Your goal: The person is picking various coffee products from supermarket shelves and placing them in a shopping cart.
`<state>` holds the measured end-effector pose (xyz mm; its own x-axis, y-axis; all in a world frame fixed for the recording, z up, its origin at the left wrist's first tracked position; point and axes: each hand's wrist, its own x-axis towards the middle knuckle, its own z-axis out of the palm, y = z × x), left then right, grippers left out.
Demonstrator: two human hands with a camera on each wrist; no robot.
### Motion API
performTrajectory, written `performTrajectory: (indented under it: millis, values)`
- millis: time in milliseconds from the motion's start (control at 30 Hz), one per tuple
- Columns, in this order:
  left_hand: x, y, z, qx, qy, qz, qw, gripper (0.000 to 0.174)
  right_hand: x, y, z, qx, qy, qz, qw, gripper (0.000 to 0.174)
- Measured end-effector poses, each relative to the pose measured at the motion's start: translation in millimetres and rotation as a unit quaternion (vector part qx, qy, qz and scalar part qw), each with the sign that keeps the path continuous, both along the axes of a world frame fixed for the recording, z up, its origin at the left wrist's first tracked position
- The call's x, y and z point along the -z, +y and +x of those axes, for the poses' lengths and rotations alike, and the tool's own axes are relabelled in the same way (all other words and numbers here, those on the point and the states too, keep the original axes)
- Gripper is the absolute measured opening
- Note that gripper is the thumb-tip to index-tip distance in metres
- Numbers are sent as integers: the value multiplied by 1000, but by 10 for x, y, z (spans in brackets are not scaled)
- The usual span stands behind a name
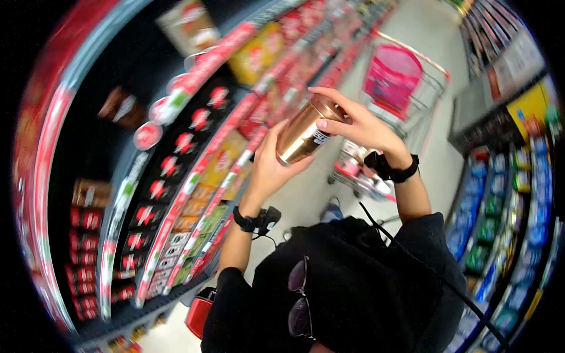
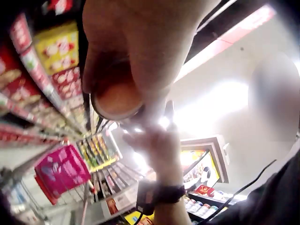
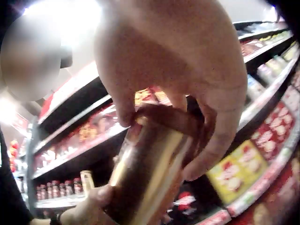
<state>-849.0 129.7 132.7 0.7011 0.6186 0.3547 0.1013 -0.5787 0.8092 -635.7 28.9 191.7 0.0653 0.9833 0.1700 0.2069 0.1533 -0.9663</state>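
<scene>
A shiny copper-gold canister [image 1: 298, 136] with dark lettering is held tilted in front of the person, between both hands. My left hand [image 1: 272, 160] grips its lower end, with the thumb along the near side. Around its upper end curl the thumb and fingers of my right hand [image 1: 366, 122]. In the right wrist view the canister [image 3: 150, 168] has a brown top just under the right fingers. The left wrist view looks at the round base [image 2: 118, 99], mostly framed by the left hand.
Tall shelves [image 1: 194, 170] of packaged goods run along the left, several packs deep in red, yellow and black. A shopping cart [image 1: 432, 82] with a pink bag [image 1: 393, 76] stands ahead in the aisle. More shelves [image 1: 494, 223] line the right. A cable [image 1: 435, 276] crosses the person's shirt.
</scene>
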Motion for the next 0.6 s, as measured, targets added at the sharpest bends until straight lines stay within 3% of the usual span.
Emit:
performTrajectory:
  millis: [33, 67, 100, 133, 200, 267, 333, 433, 533, 600]
  values:
    - [179, -37, 292, 54, -6, -68, 996, 81, 147, -199, 326, 27, -46, -49, 997, 56]
    - [391, -96, 607, 103, -9, -134, 986, 80, 378, -416, 663, 69, -13, -113, 991, 54]
    - [596, -149, 878, 140, 16, -278, 950, 70, 667, -596, 945, 106, 20, -174, 979, 53]
    - [886, -212, 1168, 162, 3, -330, 930, 66, 989, -752, 1198, 138, 54, -231, 962, 54]
    - [1420, -320, 1719, 175, 80, -336, 922, 68, 1801, -1038, 1563, 260, 89, -227, 934, 57]
    - [1790, -521, 2139, 160, 168, -327, 916, 63, 2176, -1264, 1772, 289, 174, -338, 879, 61]
    - [2206, -649, 2357, 166, 236, -304, 908, 61, 2823, -1426, 1849, 365, 76, -307, 876, 71]
    - [2882, -723, 2421, 176, 287, -285, 897, 59, 3520, -1477, 1867, 423, -81, -374, 821, 84]
    - [3239, -618, 2206, 214, 356, -139, 899, 52, 3716, -1290, 1840, 343, -93, -372, 857, 88]
    - [3113, -604, 2059, 209, 351, -144, 901, 48, 3943, -1075, 1703, 321, -169, -315, 877, 85]
